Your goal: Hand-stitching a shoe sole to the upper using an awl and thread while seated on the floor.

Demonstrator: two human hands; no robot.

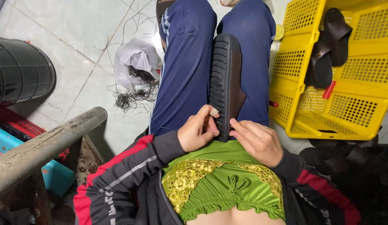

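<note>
The fingers (211,121) of the left hand (197,132) pinch the near end of a dark sandal sole (224,83), one fingertip capped by a thimble (213,111). The right hand (256,141) meets the same end from the other side, its fingers pressed against the sole's edge, grasping it. The sole stands on its side, wedged between the seated person's knees in blue trousers (185,71), its ridged tread facing left.

Just beside the right leg a yellow plastic crate (361,104) lies tipped on the tiled floor (77,37), with brown sandals (329,46) inside. Left of the legs a white bag (135,58) spills tangled black thread (129,98). Nearer, a rusty metal bar (48,143) crosses the left side above a blue tray (56,173); a black bin (18,68) stands at the floor's left edge.
</note>
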